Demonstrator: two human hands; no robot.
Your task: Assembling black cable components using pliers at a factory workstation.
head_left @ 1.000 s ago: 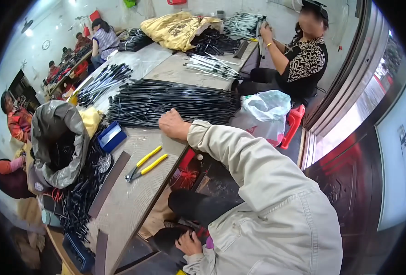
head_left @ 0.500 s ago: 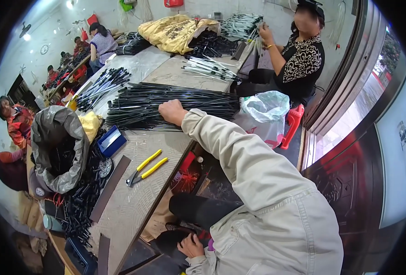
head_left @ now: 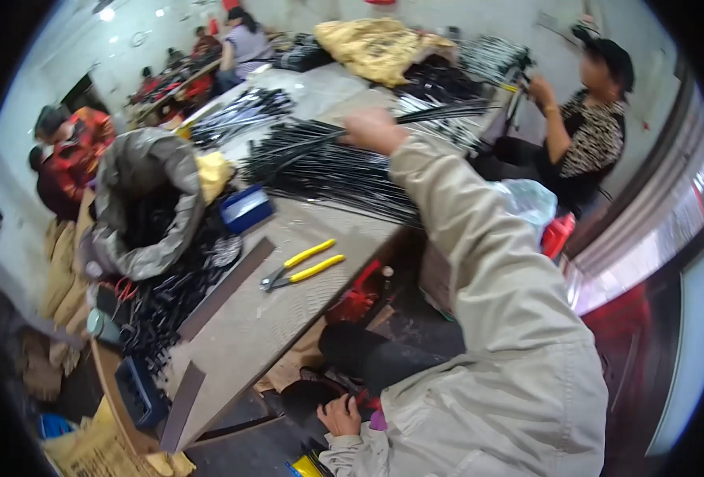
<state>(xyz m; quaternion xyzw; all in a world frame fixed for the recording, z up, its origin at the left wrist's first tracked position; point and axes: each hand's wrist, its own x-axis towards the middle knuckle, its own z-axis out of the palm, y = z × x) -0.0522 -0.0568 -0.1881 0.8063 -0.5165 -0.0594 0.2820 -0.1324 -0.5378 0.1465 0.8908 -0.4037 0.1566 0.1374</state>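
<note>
Above a broad heap of thin black rods (head_left: pixel 328 171) on the table, my right hand (head_left: pixel 374 131) is closed around a bundle of black rods (head_left: pixel 443 113). The bundle's ends stick out on both sides of the fist. My hand is blurred by motion. Low in the view, my left hand (head_left: pixel 341 416) lies on my dark trousers, fingers bent and a little apart, with nothing seen in it. Cutting pliers with yellow handles (head_left: pixel 304 264) rest on the tabletop, jaws slightly apart, nearer to me than the heap.
A blue box (head_left: pixel 246 209) and a grey sack (head_left: pixel 141 199) of black parts stand to the left, beside loose black parts (head_left: pixel 173 294). Dark flat strips (head_left: pixel 229 290) lie on the table (head_left: pixel 280 334). A plastic bag (head_left: pixel 531 200) hangs right. A co-worker (head_left: pixel 598 119) sits at the far right.
My right hand has moved off the heap's near side, away from me, and now lifts a bundle of black rods. The view has turned, shifting the table rightward. My left hand stays on my lap.
</note>
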